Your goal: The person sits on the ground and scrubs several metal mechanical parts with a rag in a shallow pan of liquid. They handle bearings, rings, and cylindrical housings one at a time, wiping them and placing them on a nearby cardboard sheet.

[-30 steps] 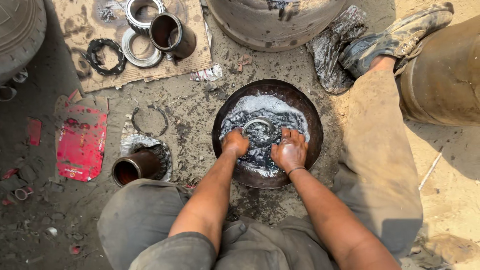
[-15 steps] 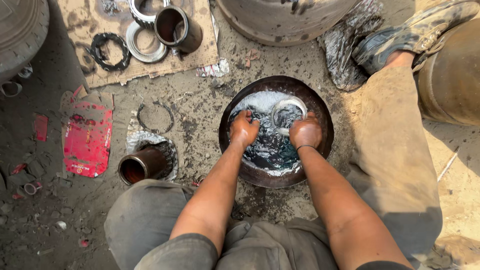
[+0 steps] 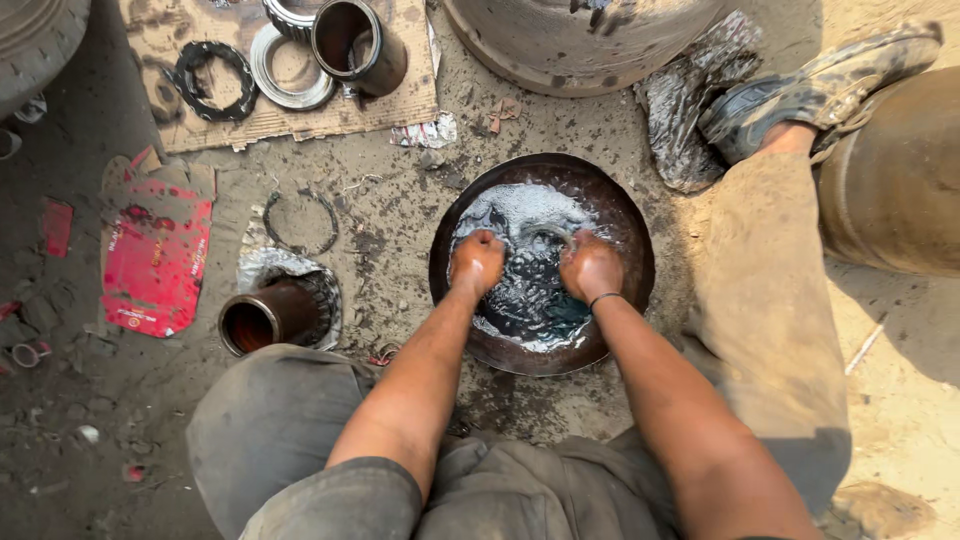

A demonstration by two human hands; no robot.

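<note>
The basin [image 3: 620,215] sits on the ground between the person's knees. Left of the basin lies a metal sleeve [image 3: 268,315], with a thin ring [image 3: 300,222] just beyond it. Beyond the basin to the left, a cardboard sheet [image 3: 400,100] carries what seem to be bearing rings [image 3: 290,70] and a cylinder [image 3: 358,45]. Right of the basin stands a shoe [image 3: 810,90].

Bare forearms, no sleeves reaching past the elbow. Left hand [image 3: 477,262] and right hand [image 3: 590,268] ungloved, wet and smeared with dark grime. Thin dark band [image 3: 603,298] around the right wrist. Loose trousers [image 3: 770,330] in faded grey-tan cloth, heavily soiled, darker oily patches over the left knee, paler dusty fabric along the right leg. Rolled or bunched grey cloth at the upper arms. Worn shoe [image 3: 815,90] on the right foot, grey with dirt, dark lacing, caked sole edge. Bare ankle above the shoe.
</note>
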